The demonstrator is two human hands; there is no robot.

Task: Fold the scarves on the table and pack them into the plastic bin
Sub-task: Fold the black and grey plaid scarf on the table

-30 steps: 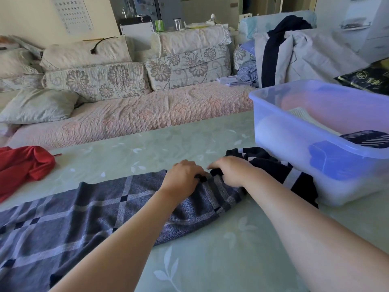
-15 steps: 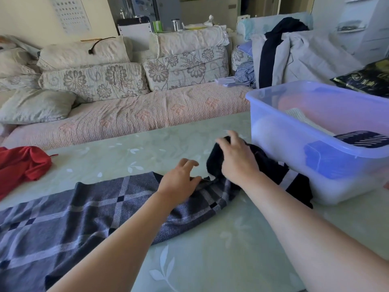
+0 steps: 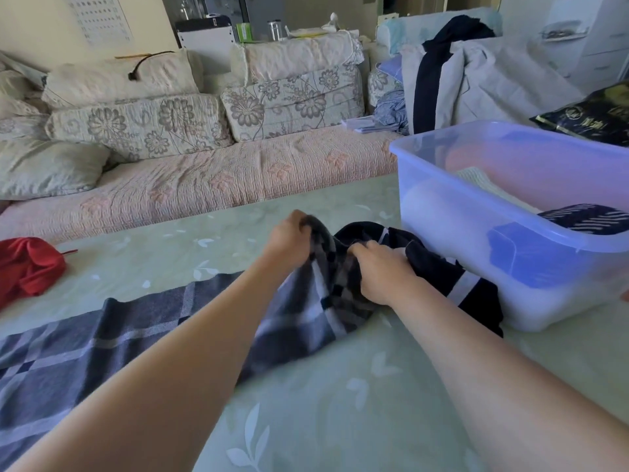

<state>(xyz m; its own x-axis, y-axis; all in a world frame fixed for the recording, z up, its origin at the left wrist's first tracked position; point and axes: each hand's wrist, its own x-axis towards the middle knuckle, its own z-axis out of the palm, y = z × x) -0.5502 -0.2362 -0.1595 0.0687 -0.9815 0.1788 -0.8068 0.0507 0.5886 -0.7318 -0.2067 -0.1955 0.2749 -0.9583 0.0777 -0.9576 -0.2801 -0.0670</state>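
Pale green table (image 3: 306, 413) before a sofa. Just left of the plastic bin (image 3: 439, 212), the left hand (image 3: 289, 240) pinches the plaid scarf (image 3: 136, 328) end raised and the right hand (image 3: 381, 270) grips it lower. Likely best: match both corners, then carry them away from the bin, keeping edges aligned.

This is a home living room. A long sofa under a pink quilted cover (image 3: 211, 185) runs along the far edge of the pale green, leaf-patterned tabletop (image 3: 340, 420). Stacked cushions in cream fabric with grey flower prints (image 3: 292, 103) line the sofa's back, and a plain pale pillow (image 3: 44, 168) lies at its left end. A pale grey garment with a dark one draped over it (image 3: 483, 83) is heaped at the right end. A white drawer unit (image 3: 599, 39) stands in the far right corner, and a printed paper chart (image 3: 98, 18) hangs on the cream wall.
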